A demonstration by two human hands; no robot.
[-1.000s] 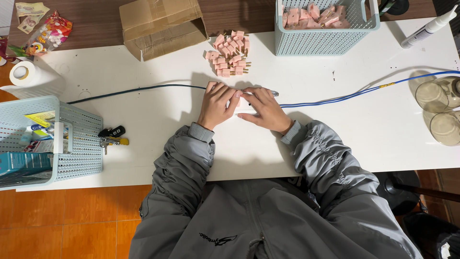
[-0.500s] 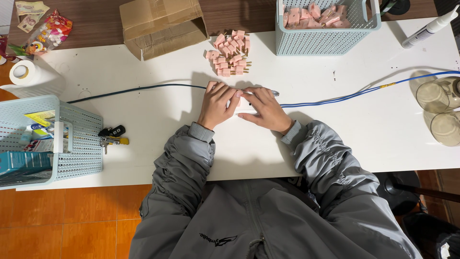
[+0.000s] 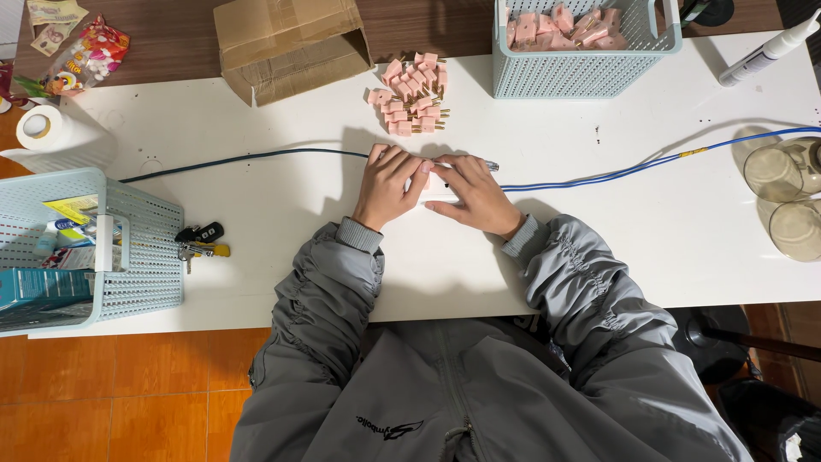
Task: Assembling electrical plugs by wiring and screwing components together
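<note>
White and small, a plastic block at the white counter centre is pressed between the curled left hand and right hand, judged light, rigid, best pinched at its sides, pink plugs at twelve o'clock.

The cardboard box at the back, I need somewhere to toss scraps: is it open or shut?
Open. The cardboard box has its top flaps folded outward; what is inside cannot be seen.

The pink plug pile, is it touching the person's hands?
Apart. The head view shows bare white table between the pink plug pile and both hands, left and right.
</note>
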